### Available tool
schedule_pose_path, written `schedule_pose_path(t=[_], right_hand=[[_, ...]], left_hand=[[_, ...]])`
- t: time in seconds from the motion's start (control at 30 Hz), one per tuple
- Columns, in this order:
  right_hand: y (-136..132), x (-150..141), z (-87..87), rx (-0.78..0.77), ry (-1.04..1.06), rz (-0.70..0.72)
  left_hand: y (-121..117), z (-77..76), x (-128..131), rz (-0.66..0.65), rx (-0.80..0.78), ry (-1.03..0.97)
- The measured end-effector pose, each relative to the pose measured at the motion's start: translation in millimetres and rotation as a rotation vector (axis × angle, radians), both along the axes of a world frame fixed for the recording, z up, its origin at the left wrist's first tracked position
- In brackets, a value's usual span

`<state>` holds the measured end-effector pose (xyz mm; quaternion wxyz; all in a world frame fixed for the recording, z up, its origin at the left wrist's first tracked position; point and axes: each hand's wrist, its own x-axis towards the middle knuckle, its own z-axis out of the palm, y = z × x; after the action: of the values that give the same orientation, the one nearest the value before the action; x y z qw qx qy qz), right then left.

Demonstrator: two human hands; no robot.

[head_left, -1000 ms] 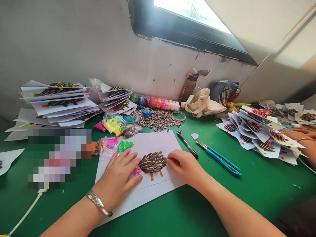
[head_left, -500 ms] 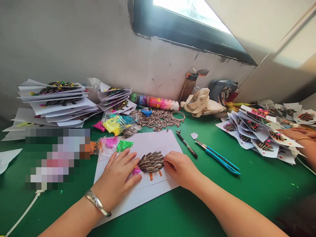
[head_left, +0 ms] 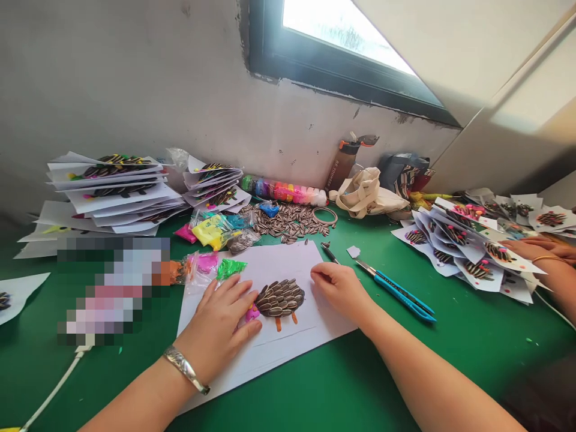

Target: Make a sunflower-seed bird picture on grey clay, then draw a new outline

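Observation:
A white sheet of paper (head_left: 270,360) lies on the green table, bearing a hedgehog-like figure whose body is overlapping striped sunflower seeds (head_left: 281,299). Pink clay (head_left: 252,312) forms its left end, and two short orange strips (head_left: 278,324) stick out below. My left hand (head_left: 220,315) rests flat on the paper with fingers spread, beside the pink clay. Just right of the seed body, apart from it, my right hand (head_left: 342,291) has thumb and forefinger pressed together; anything between them is too small or hidden to make out.
Loose sunflower seeds (head_left: 288,222) lie behind the paper, near bags of coloured clay (head_left: 209,231). A blue utility knife (head_left: 400,294) and a pen (head_left: 330,253) lie on the right. Stacks of similar pictures (head_left: 121,201) stand left; another person's hand (head_left: 535,247) is far right.
My right hand has drawn back from the seed body, up and to the right, and now partly covers the pen. My left hand keeps its place on the paper. The view has shifted slightly.

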<state>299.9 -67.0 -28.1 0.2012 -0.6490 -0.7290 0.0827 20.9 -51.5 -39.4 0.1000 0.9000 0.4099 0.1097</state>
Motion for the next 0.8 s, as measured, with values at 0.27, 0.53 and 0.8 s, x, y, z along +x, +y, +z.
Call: schedule_pose_path(t=[0.27,0.53,0.8], right_hand=[[75.5,7.9,6.5,0.007,-0.288,0.054],[77.6,2.2,11.5,0.032,-0.363,0.024],[-8.8,-2.0,7.2,0.078,0.284,0.002]], left_hand=[[-1.8,-6.9,-1.3,-0.002,0.065,-0.09],[-2.5,-6.6,-1.0,0.012,0.023,-0.091],[-2.6,-6.9,-0.6,0.017,0.01,-0.086]])
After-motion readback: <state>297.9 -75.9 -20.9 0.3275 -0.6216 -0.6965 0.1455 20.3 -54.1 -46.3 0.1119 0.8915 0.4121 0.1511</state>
